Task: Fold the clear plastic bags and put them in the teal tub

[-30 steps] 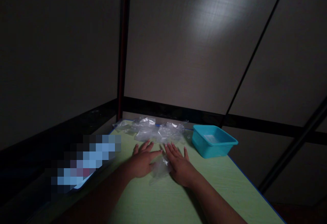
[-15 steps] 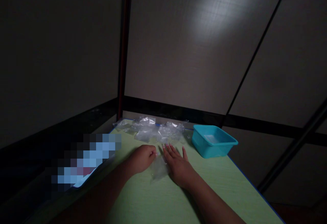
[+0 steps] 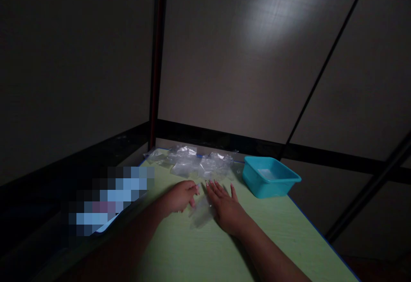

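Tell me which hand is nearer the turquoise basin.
Right. The right hand is palm down, left of the turquoise basin; the left hand is farther left, beyond the right.

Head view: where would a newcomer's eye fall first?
Probably on the turquoise basin near the right edge of the green table, vivid amid dim surroundings. Next come the left hand and right hand, mid-table, with thin clear plastic showing between them. Shiny, crumpled plastic lies beyond, along the far edge.

We cannot make out the pixelated object [image 3: 120, 196] at left; our right hand [image 3: 226, 211] hides part of the clear plastic [image 3: 201, 215], and the bottom edge crops the green table [image 3: 183, 252]
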Motion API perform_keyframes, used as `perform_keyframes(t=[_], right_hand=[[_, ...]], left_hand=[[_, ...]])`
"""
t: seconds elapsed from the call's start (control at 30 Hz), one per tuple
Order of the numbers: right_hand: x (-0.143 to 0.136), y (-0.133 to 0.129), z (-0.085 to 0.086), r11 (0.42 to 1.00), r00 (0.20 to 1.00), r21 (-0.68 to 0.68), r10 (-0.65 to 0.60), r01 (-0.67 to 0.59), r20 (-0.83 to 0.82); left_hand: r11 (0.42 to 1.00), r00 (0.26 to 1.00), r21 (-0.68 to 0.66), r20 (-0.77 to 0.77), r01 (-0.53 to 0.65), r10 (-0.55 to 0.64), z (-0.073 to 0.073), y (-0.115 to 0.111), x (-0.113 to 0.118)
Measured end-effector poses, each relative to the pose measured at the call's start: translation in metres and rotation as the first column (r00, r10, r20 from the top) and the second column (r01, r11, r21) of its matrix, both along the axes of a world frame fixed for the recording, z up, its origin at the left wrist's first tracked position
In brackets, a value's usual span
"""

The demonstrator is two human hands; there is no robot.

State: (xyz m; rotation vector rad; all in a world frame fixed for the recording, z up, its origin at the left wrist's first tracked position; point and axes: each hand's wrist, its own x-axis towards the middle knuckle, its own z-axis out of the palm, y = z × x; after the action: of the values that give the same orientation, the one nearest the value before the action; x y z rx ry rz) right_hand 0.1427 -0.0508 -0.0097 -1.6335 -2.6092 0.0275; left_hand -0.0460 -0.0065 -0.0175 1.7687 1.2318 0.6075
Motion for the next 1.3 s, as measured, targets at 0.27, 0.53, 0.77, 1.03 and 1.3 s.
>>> perform_keyframes(t=[0.27, 0.53, 0.77, 1.03, 1.3], right_hand=[[0.000, 0.000, -0.001, 1.000, 1.000, -0.001, -0.016, 0.016, -0.019], [0.007, 0.002, 0.003, 0.997, 0.993, -0.071, -0.050, 0.042, -0.108], [0.008, 0.002, 0.008, 0.996, 0.975, -0.069, -0.070, 0.057, -0.211], [0.002, 0.000, 0.003, 0.999, 0.995, -0.034, 0.010, -0.013, -0.098], [-0.005, -0.002, 0.004, 0.999, 0.999, 0.020, 0.027, -0.026, -0.042]], left_hand=[[0.997, 1.000, -0.080, -0.002, 0.005, -0.005, 0.006, -0.003, 0.000], [0.995, 1.000, -0.100, 0.021, 0.017, -0.015, 0.011, -0.006, 0.000], [0.994, 0.999, -0.103, 0.030, 0.025, -0.022, 0.007, -0.004, -0.001], [0.993, 0.999, -0.121, 0.043, 0.014, -0.009, 0.007, -0.004, -0.002], [0.991, 0.998, -0.122, 0.024, 0.055, -0.052, 0.013, -0.007, -0.001]])
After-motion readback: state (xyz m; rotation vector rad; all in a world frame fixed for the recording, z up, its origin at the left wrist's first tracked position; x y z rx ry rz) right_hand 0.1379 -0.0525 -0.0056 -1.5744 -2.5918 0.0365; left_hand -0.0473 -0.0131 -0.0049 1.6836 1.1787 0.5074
